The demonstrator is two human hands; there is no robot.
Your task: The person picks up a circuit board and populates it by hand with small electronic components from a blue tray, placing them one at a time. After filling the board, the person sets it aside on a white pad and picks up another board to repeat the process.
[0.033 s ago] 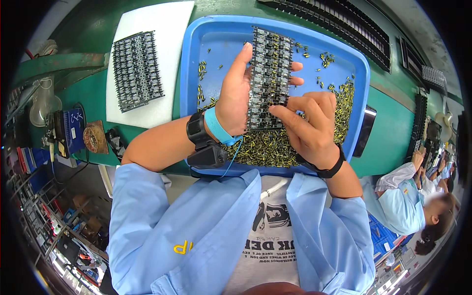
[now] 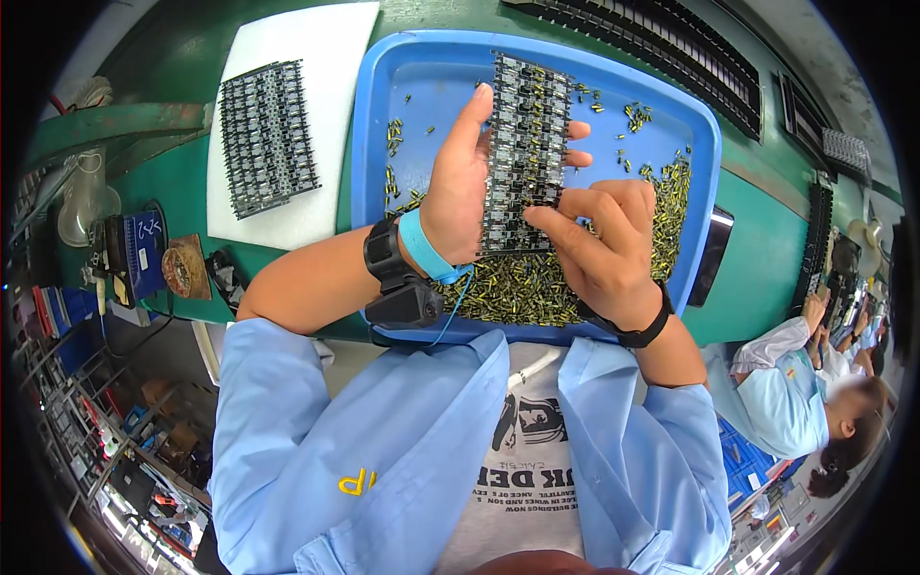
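My left hand (image 2: 456, 182) holds a long circuit board panel (image 2: 522, 115) upright over a blue tub, its thumb along the left edge and its fingertips showing past the right edge. Small yellowish parts stand in a row down the panel's middle. My right hand (image 2: 609, 244) is closed in a pinch, thumb and fingertip against the panel's lower part. Whatever lies between those fingertips is too small or hidden to make out. Under both hands, the blue tub (image 2: 383, 72) holds many loose small yellow-and-black cylindrical parts (image 2: 522, 292), heaped at its near and right sides.
A second circuit board panel (image 2: 268, 139) lies on a white foam sheet (image 2: 326, 57) to the left. Black slotted racks (image 2: 661, 48) stand at the back right. A dark flat object (image 2: 711, 257) rests beside the tub. Another person (image 2: 786, 393) sits at the right.
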